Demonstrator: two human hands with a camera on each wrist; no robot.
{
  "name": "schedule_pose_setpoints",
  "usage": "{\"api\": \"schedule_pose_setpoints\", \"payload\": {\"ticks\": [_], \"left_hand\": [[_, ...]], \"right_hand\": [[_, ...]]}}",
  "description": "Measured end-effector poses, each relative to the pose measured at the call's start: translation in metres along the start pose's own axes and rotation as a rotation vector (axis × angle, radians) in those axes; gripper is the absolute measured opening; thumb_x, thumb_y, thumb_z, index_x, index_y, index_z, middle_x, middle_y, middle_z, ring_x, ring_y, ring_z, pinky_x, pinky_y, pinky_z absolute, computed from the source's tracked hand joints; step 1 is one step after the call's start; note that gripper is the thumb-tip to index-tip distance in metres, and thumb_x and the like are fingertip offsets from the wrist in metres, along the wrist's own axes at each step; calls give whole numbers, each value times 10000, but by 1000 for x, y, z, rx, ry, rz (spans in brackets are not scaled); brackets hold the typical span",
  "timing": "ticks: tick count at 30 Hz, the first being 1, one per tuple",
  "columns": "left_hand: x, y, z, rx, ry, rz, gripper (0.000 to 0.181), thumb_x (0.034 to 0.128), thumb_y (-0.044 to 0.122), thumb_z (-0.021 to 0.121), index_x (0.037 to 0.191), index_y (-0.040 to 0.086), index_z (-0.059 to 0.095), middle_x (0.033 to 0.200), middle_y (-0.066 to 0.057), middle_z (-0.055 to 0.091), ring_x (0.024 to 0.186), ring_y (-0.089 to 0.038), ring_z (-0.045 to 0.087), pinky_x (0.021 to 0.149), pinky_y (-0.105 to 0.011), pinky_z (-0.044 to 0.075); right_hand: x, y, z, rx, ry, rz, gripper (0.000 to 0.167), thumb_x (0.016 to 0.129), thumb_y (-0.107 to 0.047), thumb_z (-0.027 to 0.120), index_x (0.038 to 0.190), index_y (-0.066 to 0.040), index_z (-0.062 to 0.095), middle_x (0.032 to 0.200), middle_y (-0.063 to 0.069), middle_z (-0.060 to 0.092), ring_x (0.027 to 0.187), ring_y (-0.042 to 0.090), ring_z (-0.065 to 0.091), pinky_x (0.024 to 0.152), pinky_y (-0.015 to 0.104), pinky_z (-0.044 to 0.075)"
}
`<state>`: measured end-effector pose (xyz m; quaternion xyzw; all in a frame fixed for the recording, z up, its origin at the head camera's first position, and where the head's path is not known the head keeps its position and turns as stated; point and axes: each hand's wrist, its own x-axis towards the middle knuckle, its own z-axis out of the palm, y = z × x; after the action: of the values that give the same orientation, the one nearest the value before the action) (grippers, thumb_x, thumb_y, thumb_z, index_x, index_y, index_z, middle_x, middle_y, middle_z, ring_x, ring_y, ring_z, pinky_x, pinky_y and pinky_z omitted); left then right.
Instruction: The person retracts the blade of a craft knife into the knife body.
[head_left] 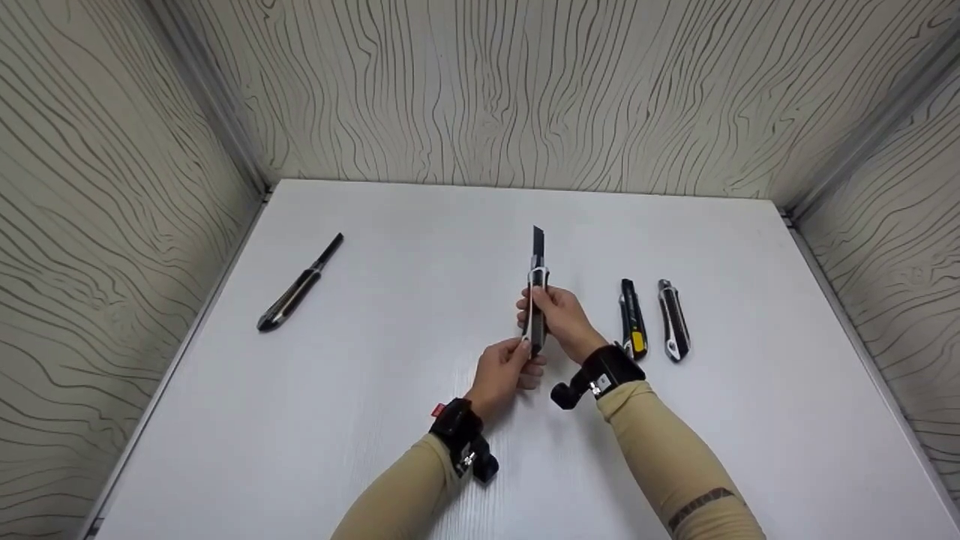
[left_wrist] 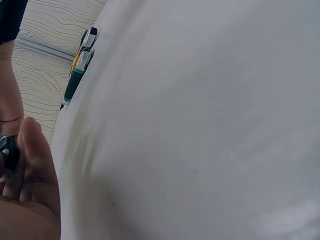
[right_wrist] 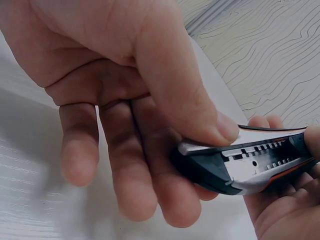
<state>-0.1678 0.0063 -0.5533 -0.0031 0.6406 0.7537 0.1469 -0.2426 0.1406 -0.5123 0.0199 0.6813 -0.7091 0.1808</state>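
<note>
A utility knife (head_left: 535, 315) with a dark, silver-edged handle points away from the body in the head view, its dark blade (head_left: 538, 244) extended. My right hand (head_left: 566, 319) grips the handle's upper part, thumb on top. Lower down, my left hand (head_left: 499, 375) pinches the rear end. In the right wrist view, my right hand's thumb (right_wrist: 175, 90) presses the knife (right_wrist: 255, 165) beside its dark end, and my left hand (right_wrist: 285, 215) holds the other part. The left wrist view shows only a dark piece of the knife (left_wrist: 10, 155) by my left hand (left_wrist: 37, 190).
Another knife (head_left: 292, 296), blade extended, lies at the left of the white table (head_left: 397, 450). To the right of my hands lie a black-and-yellow knife (head_left: 633, 319) and a dark, silver-edged knife (head_left: 674, 322), side by side. Patterned walls (head_left: 480, 90) surround the table's back and sides.
</note>
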Motion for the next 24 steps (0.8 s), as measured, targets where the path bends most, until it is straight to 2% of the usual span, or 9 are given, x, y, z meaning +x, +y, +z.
{"api": "schedule_pose_setpoints", "payload": {"ticks": [13, 24], "left_hand": [[1, -1, -1, 7, 8, -10, 308, 1035, 202, 471, 1116, -57, 616, 961, -178, 717, 726, -130, 666, 672, -303, 606], [4, -3, 0, -5, 23, -15, 307, 1031, 197, 478, 1123, -62, 615, 942, -152, 722, 703, -123, 662, 649, -296, 602]], "right_hand": [[-2, 1, 1, 6, -22, -16, 381, 1055, -177, 410, 1313, 103, 430, 1022, 74, 627, 864, 138, 656, 823, 261, 569], [-1, 2, 1, 10, -44, -23, 410, 1055, -148, 400, 1355, 132, 388, 1073, 113, 618, 866, 119, 657, 827, 251, 564]]}}
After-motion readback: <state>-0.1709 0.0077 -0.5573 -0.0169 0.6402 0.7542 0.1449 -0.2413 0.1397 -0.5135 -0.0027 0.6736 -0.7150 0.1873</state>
